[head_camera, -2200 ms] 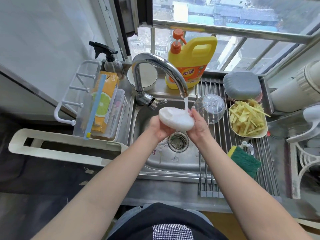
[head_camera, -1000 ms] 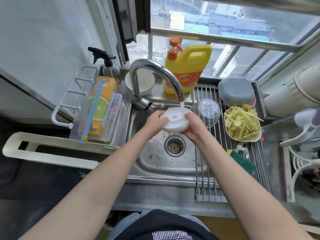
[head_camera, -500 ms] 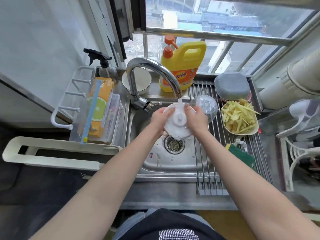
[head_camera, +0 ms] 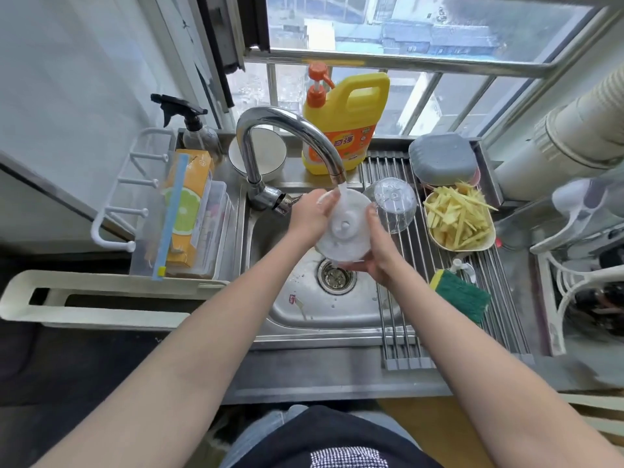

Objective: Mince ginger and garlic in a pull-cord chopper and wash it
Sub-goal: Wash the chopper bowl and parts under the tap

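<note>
Chopper lid (head_camera: 344, 228) rinsed under the running tap (head_camera: 290, 136)

Both hands hold the white lid above the sink (head_camera: 324, 309), its underside tilted toward the camera: the left hand (head_camera: 312, 214) grips its left rim, the right hand (head_camera: 378, 251) curls round its right and lower rim. The clear chopper bowl (head_camera: 393, 204) lies upturned on the drying rack (head_camera: 506, 319) just right of it, beside a dish of ginger strips (head_camera: 457, 216) and a green sponge (head_camera: 462, 295)

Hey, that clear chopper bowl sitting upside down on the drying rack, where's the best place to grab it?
Probably from above: the clear bowl sits mouth-down on the rack, so wrap fingers round its rounded sides near the base.
</note>
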